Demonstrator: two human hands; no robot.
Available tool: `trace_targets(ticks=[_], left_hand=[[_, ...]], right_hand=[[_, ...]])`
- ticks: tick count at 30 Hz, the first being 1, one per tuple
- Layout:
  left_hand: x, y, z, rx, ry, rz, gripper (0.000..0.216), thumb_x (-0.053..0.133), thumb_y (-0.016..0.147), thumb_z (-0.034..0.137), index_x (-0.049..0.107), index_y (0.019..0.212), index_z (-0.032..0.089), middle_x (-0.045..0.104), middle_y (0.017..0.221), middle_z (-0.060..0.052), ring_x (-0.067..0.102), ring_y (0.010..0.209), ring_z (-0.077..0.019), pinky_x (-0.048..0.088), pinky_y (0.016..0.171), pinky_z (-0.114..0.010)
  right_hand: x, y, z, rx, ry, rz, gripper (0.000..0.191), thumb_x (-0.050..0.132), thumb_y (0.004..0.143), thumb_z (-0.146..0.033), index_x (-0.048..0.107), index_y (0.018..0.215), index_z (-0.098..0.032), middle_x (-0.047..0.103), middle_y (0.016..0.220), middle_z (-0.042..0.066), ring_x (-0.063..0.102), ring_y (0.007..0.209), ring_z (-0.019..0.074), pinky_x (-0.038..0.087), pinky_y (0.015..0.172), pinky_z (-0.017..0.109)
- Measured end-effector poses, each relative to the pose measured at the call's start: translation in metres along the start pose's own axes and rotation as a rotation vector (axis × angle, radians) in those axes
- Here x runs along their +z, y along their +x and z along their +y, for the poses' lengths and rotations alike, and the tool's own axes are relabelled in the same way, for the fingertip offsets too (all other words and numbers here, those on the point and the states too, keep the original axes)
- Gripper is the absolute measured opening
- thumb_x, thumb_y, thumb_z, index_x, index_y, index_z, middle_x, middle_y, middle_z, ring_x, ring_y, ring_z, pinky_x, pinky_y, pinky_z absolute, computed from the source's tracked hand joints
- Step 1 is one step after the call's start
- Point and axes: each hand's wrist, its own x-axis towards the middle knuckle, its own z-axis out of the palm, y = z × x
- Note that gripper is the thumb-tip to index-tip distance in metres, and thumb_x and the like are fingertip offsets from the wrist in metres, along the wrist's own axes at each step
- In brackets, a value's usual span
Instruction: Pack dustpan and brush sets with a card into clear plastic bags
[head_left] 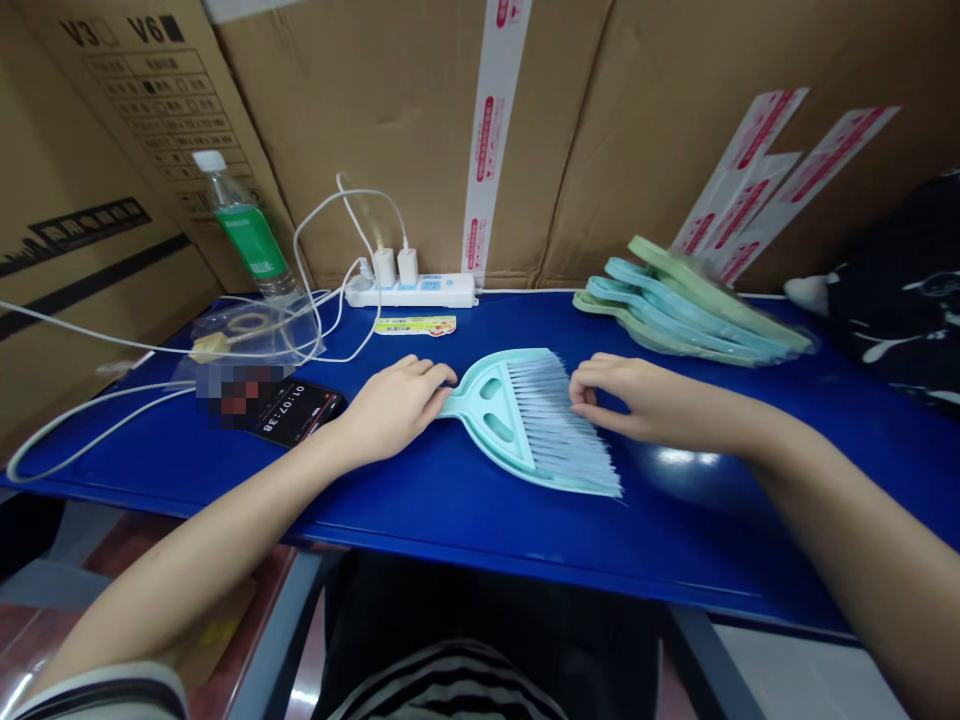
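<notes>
A turquoise hand brush (491,415) with pale grey bristles lies flat on the blue table, nested over a dustpan (555,484) of the same colour whose edge shows beneath it. My left hand (401,408) is closed around the handle end at the left. At the bristle side, my right hand (611,393) has curled fingers close to or touching the bristle tips; whether they pinch any bristles I cannot make out.
Several green and turquoise brush-and-dustpan sets (690,305) in clear plastic lie stacked at the back right. A power strip (442,290) with white cables, a bottle (251,235) and a phone (300,412) occupy the left. Cardboard (375,120) stands behind the table (480,540). Dark patterned fabric (900,280) sits far right.
</notes>
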Motion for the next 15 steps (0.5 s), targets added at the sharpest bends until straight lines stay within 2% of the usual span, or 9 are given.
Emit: trace_targets(ticks=[10,15], left_hand=[[-0.0037,-0.0019,-0.0057,0.041,0.204,-0.042,0.035,0.031,0.097,0.018,0.063,0.111,0.018,0.059,0.082,-0.006,0.054,0.081,-0.0214,0.048,0.073,-0.032],[-0.0057,-0.0014,-0.0066,0.016,0.241,-0.05,0.034,0.034,0.096,0.016,0.064,0.111,0.018,0.06,0.082,-0.007,0.055,0.079,-0.0225,0.048,0.073,-0.033]], right_hand=[[0.0003,0.0007,-0.0041,0.009,-0.001,-0.024,0.016,0.042,0.08,-0.03,0.041,0.065,-0.026,0.054,0.065,0.003,0.052,0.067,0.0214,0.042,0.059,0.034],[0.0008,0.0013,-0.0032,0.024,0.01,-0.021,0.014,0.042,0.081,-0.031,0.043,0.068,-0.026,0.055,0.067,0.003,0.052,0.067,0.0209,0.042,0.06,0.034]])
